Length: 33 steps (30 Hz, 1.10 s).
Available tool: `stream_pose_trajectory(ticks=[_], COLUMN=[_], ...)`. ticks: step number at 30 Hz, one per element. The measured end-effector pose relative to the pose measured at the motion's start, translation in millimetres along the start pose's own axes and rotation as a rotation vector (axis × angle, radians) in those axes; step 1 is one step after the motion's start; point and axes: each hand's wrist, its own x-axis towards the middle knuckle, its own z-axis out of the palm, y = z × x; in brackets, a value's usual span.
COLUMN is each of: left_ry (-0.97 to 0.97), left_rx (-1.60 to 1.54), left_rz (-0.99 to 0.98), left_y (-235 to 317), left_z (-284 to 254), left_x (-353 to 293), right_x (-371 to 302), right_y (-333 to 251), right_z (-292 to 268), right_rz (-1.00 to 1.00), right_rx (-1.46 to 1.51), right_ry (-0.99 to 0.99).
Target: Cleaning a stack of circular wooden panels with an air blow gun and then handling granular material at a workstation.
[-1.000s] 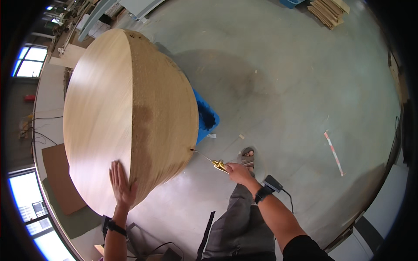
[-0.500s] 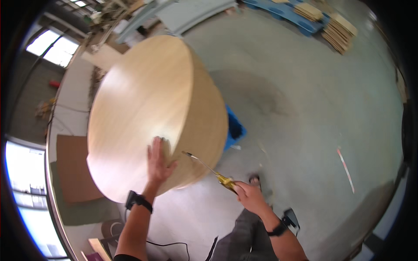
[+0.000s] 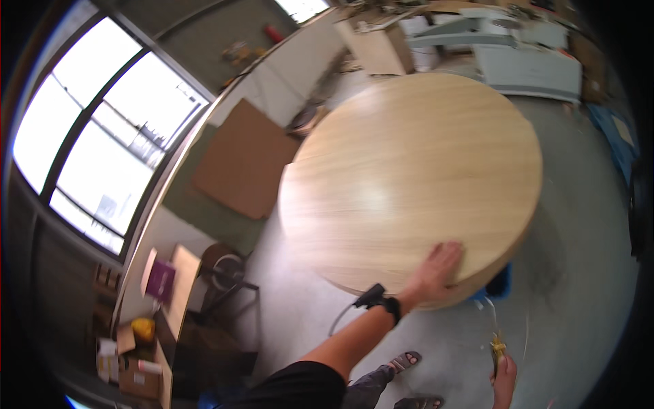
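The brass-coloured tool [image 3: 498, 347] has swung from in front of the curved side of the thick, round wood-grained block [image 3: 415, 170] to over the smooth grey floor [image 3: 579, 225], beyond the block's near right edge. The right hand's [image 3: 504, 377] grip is closed around its handle, the thin nozzle rising above. The left hand [image 3: 436, 273] lies flat on the glossy, streaked top by the near edge, its grip relaxed, pinching nothing. A blue piece [image 3: 505, 290] juts from underneath.

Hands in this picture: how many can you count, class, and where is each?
2: the left hand rests on the round wooden top, near its edge; the right hand, lower right, holds a yellow tool.
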Motion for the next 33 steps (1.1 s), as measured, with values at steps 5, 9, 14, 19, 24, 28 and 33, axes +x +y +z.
stream_pose_trajectory(ticks=[5,9,14,19,24,28,33], left_ry=[-0.119,-0.051,-0.044,-0.050,-0.055,-0.046,-0.026], left_rx=[0.047,0.185,0.096,0.239,0.182,0.123,0.203], left_rz=[-0.001,-0.008,0.104,0.103,0.157,0.132,0.176], left_y=[-3,-30,38,6,5,-7,-10], left_z=[2,-32,3,-20,-12,-5,-10], left_x=[-1,-21,24,-1,1,-1,0], right_x=[49,134,159,108,-30,-53,17], right_y=[89,179,312,179,63,71,174], right_z=[51,178,146,190,153,165,214], right_rz=[0.204,0.337,0.195,0.346,0.094,0.021,0.256], right_rx=[0.507,0.498,0.154,0.702,0.563,0.600,0.452], right_ry=[-0.114,-0.034,0.175,-0.058,-0.292,-0.144,0.187])
